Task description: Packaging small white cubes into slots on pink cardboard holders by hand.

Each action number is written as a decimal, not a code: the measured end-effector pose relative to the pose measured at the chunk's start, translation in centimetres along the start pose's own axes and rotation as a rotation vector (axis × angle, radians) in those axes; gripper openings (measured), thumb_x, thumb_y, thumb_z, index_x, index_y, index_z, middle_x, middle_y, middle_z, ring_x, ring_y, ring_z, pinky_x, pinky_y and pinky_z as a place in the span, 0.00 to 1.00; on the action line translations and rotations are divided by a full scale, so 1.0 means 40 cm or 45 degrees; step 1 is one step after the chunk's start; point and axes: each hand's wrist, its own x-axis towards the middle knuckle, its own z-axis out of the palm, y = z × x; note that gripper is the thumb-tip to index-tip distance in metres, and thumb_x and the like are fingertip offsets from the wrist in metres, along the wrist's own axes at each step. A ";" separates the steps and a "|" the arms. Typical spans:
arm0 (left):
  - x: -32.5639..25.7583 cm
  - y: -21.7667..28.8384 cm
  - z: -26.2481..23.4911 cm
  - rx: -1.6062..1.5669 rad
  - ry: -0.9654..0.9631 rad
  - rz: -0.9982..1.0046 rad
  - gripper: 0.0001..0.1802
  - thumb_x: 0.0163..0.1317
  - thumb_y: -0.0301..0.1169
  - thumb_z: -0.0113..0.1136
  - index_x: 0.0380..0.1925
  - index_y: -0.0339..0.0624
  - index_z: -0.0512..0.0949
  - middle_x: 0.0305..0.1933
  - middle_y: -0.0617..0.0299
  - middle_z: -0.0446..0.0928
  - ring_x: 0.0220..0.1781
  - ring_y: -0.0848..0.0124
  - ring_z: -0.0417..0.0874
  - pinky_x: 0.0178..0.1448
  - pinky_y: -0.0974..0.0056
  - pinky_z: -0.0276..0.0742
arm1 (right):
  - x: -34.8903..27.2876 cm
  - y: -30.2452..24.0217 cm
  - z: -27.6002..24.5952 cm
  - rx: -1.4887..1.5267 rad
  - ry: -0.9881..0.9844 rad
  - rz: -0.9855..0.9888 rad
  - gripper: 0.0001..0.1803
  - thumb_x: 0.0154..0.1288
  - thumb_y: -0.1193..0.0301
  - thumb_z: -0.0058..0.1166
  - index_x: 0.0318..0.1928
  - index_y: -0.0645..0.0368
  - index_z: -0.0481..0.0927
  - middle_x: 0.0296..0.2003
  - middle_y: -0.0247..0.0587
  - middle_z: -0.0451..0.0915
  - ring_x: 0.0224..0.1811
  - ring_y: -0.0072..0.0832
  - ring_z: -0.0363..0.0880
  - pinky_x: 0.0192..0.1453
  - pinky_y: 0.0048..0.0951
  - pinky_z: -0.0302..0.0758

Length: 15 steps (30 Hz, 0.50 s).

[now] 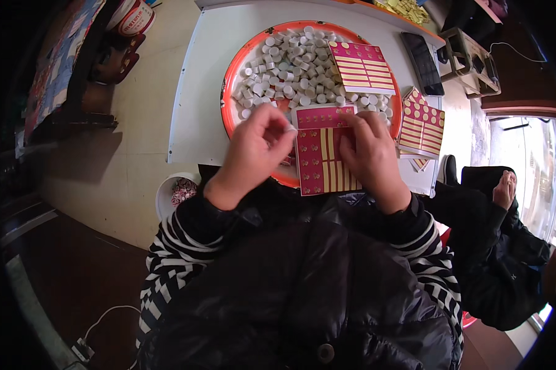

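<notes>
My left hand (253, 154) is closed in a pinch, with a small white piece (290, 129) at its fingertips; whether that is a cap or a peeled sticker I cannot tell. Beside it, my right hand (375, 157) grips a magenta sticker sheet (310, 154) with yellow strips and small printed figures, its fingers over the sheet's right side. The sheet lies over the near rim of a round orange-edged tray (228, 86). Many small white round caps (287, 68) are heaped in the tray. A second sticker sheet (363, 68) rests on the caps at the far right.
More sticker sheets (422, 126) lie right of the tray on the white table (195, 92), below a black phone (421, 63). A white bucket (166, 196) with small patterned pieces stands at the table's left front. Another person (494, 246) sits close on the right.
</notes>
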 end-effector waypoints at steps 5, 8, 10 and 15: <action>-0.003 -0.016 0.087 -0.189 -0.114 0.179 0.08 0.58 0.18 0.57 0.37 0.37 0.71 0.34 0.56 0.77 0.32 0.64 0.80 0.37 0.65 0.76 | -0.007 0.017 0.013 -0.211 -0.093 -0.217 0.18 0.53 0.78 0.60 0.48 0.59 0.79 0.40 0.44 0.75 0.42 0.42 0.77 0.46 0.38 0.76; 0.005 -0.020 0.100 0.155 -0.182 0.392 0.09 0.59 0.18 0.57 0.40 0.36 0.71 0.35 0.58 0.76 0.35 0.69 0.81 0.40 0.68 0.75 | -0.014 0.020 0.004 -0.200 -0.136 -0.261 0.18 0.52 0.78 0.60 0.47 0.60 0.79 0.41 0.45 0.75 0.43 0.43 0.77 0.47 0.38 0.76; 0.001 -0.009 0.102 0.118 -0.170 0.358 0.10 0.59 0.18 0.57 0.41 0.35 0.72 0.36 0.57 0.77 0.35 0.70 0.81 0.40 0.67 0.76 | -0.021 0.017 -0.007 -0.168 -0.170 -0.289 0.16 0.51 0.79 0.60 0.43 0.61 0.78 0.42 0.46 0.75 0.43 0.44 0.76 0.47 0.38 0.76; 0.001 -0.015 0.110 0.110 -0.184 0.257 0.12 0.59 0.18 0.58 0.43 0.35 0.74 0.37 0.56 0.78 0.36 0.70 0.81 0.40 0.66 0.77 | -0.047 0.028 -0.041 0.116 -0.213 -0.408 0.14 0.51 0.84 0.59 0.40 0.62 0.73 0.44 0.48 0.76 0.44 0.41 0.77 0.48 0.35 0.77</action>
